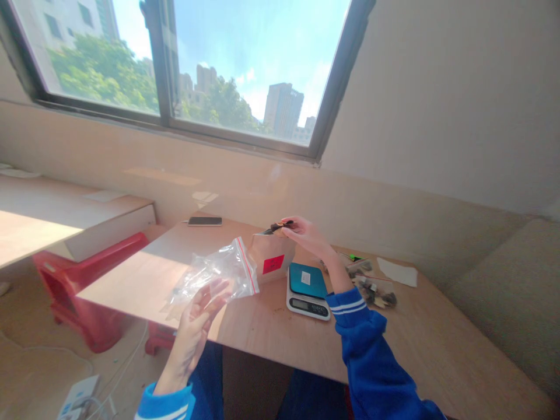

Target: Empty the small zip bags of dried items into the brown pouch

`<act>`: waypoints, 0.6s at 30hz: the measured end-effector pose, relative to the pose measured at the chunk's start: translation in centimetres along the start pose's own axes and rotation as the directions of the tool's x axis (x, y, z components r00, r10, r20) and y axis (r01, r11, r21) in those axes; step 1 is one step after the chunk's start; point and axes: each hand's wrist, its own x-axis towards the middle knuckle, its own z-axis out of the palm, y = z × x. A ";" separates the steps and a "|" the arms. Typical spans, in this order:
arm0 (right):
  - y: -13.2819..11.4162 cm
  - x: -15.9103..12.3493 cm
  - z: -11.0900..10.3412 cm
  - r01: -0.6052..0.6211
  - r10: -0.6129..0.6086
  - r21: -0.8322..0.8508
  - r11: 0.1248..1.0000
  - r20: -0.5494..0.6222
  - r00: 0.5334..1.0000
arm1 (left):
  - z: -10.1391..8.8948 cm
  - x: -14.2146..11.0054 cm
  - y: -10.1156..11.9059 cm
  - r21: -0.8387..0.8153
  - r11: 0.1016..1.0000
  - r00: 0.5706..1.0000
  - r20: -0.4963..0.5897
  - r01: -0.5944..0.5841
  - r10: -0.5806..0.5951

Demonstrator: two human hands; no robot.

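Observation:
My left hand (pixel 203 312) grips a clear zip-lock bag (pixel 223 265) with a red strip along its mouth. The bag is held up over the near left part of the table and looks empty. My right hand (pixel 306 236) is closed on some dark dried pieces (pixel 281 226) at the top of a brown paper bag (pixel 265 251). That paper bag stands upright and bears a red label (pixel 273 264). Just right of it sits a kitchen scale (pixel 308 291) with a teal top, below my right forearm. Exactly what the dried pieces are I cannot make out.
Small clear bags with dark contents (pixel 376 291) lie right of the scale, near a white paper sheet (pixel 396 272). A phone (pixel 205 221) rests at the table's back edge. Red stools (pixel 87 291) and a power strip (pixel 79 396) are on the floor to the left.

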 end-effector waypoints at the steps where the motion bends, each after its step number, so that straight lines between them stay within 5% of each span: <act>1: 0.5 0.2 0.2 -0.001 0.000 -0.030 1.000 -0.004 1.000 | -0.1 0.1 -0.1 0.001 1.000 1.000 -0.002 -0.004 0.004; 6: 1.5 0.1 0.5 0.005 -0.013 -0.155 0.988 -0.051 0.999 | -0.4 0.3 -0.3 0.013 1.000 1.000 -0.008 -0.002 0.002; 12: 1.7 -0.2 0.6 0.102 -0.098 -0.393 0.914 0.030 0.995 | -0.4 0.3 -0.5 -0.003 1.000 1.000 -0.005 0.013 -0.013; 18: 1.9 -0.7 1.1 0.130 -0.151 -0.368 0.921 -0.029 0.988 | -0.5 0.4 -0.7 -0.002 1.000 0.999 0.026 0.022 -0.021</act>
